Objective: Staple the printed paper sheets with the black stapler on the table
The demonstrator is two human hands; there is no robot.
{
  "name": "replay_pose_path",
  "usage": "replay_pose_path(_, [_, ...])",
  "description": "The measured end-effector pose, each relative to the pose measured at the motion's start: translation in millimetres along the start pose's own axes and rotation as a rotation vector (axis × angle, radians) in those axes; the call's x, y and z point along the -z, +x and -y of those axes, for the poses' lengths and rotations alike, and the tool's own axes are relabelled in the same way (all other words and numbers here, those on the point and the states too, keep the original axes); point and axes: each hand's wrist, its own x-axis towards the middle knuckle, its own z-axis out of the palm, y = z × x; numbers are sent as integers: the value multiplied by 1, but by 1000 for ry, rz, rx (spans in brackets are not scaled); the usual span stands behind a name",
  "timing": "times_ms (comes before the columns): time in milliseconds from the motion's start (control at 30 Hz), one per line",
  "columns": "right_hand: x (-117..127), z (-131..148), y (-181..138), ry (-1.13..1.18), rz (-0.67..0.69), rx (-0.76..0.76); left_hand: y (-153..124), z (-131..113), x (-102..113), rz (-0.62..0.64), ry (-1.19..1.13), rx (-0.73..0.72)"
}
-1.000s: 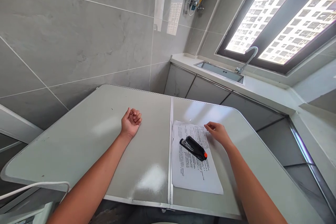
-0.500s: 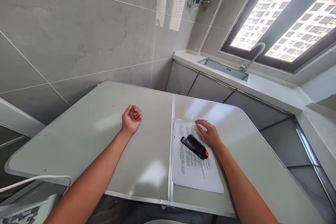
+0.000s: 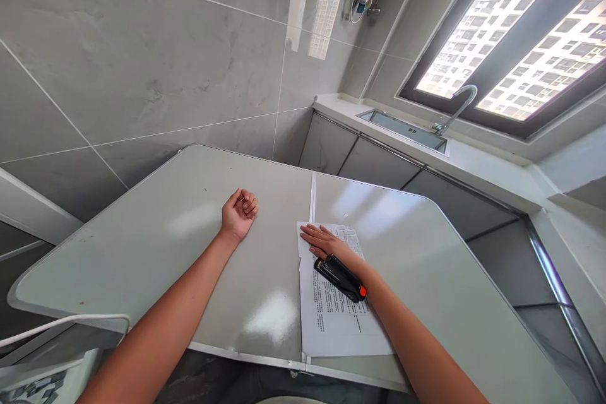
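A printed sheet of paper (image 3: 331, 322) lies on the grey folding table (image 3: 165, 246), just right of the table's centre seam. A black stapler (image 3: 339, 278) with an orange end rests on the paper. My right hand (image 3: 326, 242) lies flat on the paper's top left part, fingers stretched out, right beside the stapler's far end. My left hand (image 3: 240, 211) rests on the table to the left, back down, with its fingers curled loosely inward and nothing in them.
A tiled wall stands behind the table. At the back right is a counter with a sink (image 3: 402, 127) and a tap (image 3: 457, 107) under a window. A white cable (image 3: 61, 323) runs along the table's near left edge.
My right hand has moved left across the paper and flattened onto its top left part. The paper and stapler have shifted slightly left. My left hand has stayed put.
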Motion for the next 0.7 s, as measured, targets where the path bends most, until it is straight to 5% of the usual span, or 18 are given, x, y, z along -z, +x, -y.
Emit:
replay_pose_path(367, [-16,39,-3,11,100,158,-2,2,-2,-7,7,21])
replay_pose_path(700, [-57,43,83,-95,-40,103,1,-1,0,32,3,-9])
